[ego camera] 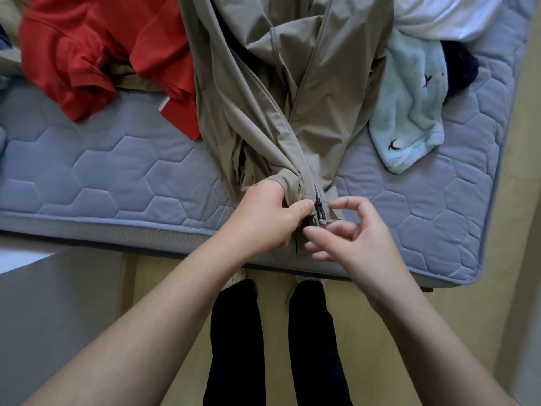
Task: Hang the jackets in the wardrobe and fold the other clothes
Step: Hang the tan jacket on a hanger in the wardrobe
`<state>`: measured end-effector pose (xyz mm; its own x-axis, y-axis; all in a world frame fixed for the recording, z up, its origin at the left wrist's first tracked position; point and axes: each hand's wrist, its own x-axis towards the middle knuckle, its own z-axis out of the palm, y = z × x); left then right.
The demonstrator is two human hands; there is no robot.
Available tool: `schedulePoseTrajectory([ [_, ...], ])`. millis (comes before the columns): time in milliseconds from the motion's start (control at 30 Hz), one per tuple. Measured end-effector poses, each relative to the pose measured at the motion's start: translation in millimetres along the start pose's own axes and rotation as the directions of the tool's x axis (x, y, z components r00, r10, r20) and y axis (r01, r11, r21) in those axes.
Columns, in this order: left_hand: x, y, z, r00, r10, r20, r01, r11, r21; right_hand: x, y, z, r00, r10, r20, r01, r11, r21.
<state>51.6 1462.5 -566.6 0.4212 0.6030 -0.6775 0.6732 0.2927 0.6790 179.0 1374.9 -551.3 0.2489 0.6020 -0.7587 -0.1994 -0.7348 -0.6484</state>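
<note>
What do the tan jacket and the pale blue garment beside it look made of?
The tan jacket: thin, smooth woven synthetic, probably nylon or polyester; faint sheen, crisp creases. The pale blue garment: likely fleece or terry; fuzzy matte nap, soft folds.

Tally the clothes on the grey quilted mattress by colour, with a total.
Red: 1, red knit shirt
Khaki: 1, khaki zip jacket
Pale blue: 1, pale blue fleece piece with bird motifs
White: 1, white cloth
Navy: 1, dark navy garment
Total: 5. Blue slivers at the left edge and tan cloth under the red shirt left out: too hidden.
</note>
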Motion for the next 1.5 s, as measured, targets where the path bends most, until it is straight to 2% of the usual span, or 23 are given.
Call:
schedulePoseTrajectory([
  [67,1,2,-2,1.0,-0.008,-0.01,0.009,0.999,0.037,0,1,1,0.987,-0.153,-0.04,0.139,0.961,-0.237],
  [167,2,2,-7,0.999,-0.028,-0.018,0.03,0.997,0.077,3,1,-4,0.927,-0.374,0.022,0.356,0.86,-0.365],
  [233,2,1,-9,0.999,-0.034,-0.002,0.034,0.995,0.097,6,-1,-10,0.884,-0.458,0.096,0.448,0.769,-0.456],
  [300,3,0,-10,0.999,-0.03,0.017,0.028,0.993,0.116,9,-4,-15,0.833,-0.519,0.193,0.522,0.62,-0.585],
  [367,3,0,-11,0.999,-0.022,0.035,0.017,0.99,0.142,11,-9,-19,0.804,-0.52,0.29,0.566,0.516,-0.643],
  [400,3,0,-12,0.999,-0.013,0.047,0.005,0.988,0.155,12,-13,-21,0.808,-0.497,0.317,0.571,0.526,-0.631],
  [500,3,0,-13,0.997,0.02,0.07,-0.031,0.985,0.168,16,-21,-23,0.872,-0.375,0.314,0.489,0.7,-0.521],
  [633,3,0,-15,0.993,0.076,0.086,-0.087,0.989,0.123,23,-30,-21,0.954,-0.132,0.269,0.224,0.911,-0.347],
  [733,3,0,-15,0.992,0.098,0.085,-0.109,0.985,0.132,29,-35,-20,0.958,0.081,0.277,0.011,0.949,-0.315],
  [800,3,-1,-14,0.99,0.109,0.089,-0.122,0.982,0.146,32,-38,-21,0.951,0.126,0.283,-0.015,0.931,-0.364],
  [867,3,-3,-13,0.987,0.134,0.085,-0.148,0.973,0.179,31,-42,-21,0.959,0.071,0.275,0.077,0.867,-0.492],
  [900,2,-4,-12,0.986,0.143,0.085,-0.158,0.969,0.193,32,-43,-22,0.958,-0.03,0.285,0.204,0.771,-0.603],
  [967,2,-6,-12,0.984,0.141,0.106,-0.157,0.974,0.165,33,-47,-21,0.881,-0.251,0.401,0.474,0.459,-0.752],
  [1000,1,-8,-12,0.983,0.137,0.122,-0.151,0.982,0.114,33,-49,-20,0.825,-0.319,0.466,0.559,0.338,-0.758],
  [1033,1,-8,-13,0.981,0.136,0.14,-0.145,0.988,0.051,35,-52,-19,0.783,-0.36,0.508,0.611,0.287,-0.738],
  [1100,0,-11,-16,0.978,0.132,0.164,-0.126,0.991,-0.043,39,-54,-20,0.752,-0.385,0.535,0.652,0.32,-0.687],
  [1167,-1,-13,-16,0.98,0.11,0.168,-0.092,0.989,-0.115,41,-55,-20,0.77,-0.365,0.524,0.638,0.421,-0.644],
  [1267,-2,-14,-8,0.986,0.023,0.163,0.04,0.926,-0.374,40,-51,-19,0.796,-0.365,0.484,0.605,0.524,-0.6],
  [1367,1,-9,-3,0.963,-0.155,0.219,0.254,0.787,-0.563,36,-44,-15,0.773,-0.406,0.487,0.634,0.489,-0.6],
  [1433,5,-7,-1,0.946,-0.222,0.237,0.318,0.781,-0.537,34,-40,-14,0.759,-0.428,0.492,0.65,0.443,-0.618],
  [1500,10,-3,4,0.952,-0.262,0.157,0.305,0.811,-0.499,32,-35,-14,0.758,-0.434,0.486,0.648,0.416,-0.638],
])
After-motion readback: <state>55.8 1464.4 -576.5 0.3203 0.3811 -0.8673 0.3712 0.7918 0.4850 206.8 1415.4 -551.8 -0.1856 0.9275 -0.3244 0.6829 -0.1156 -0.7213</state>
